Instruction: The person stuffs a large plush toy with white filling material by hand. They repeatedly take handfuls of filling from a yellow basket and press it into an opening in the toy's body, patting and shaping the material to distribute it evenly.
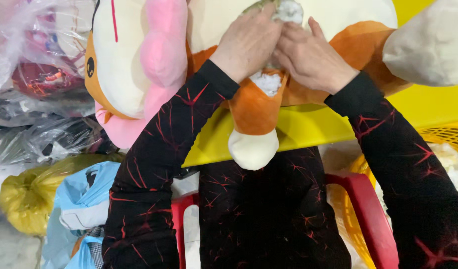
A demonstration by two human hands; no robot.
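Orange plush toy (256, 107) under both hands, yellow table (308, 127), bags (27, 197) beside

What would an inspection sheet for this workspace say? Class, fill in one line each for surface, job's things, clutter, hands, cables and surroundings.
Surface: yellow table, partly covered by toys.
Job's things: orange and cream plush toy with white stuffing showing at an opening.
Clutter: second plush toy with pink trim; cream plush part at right.
Hands: left hand and right hand both press at the toy's opening.
Cables: nothing seen.
Surroundings: red chair, yellow basket, plastic bags at left.
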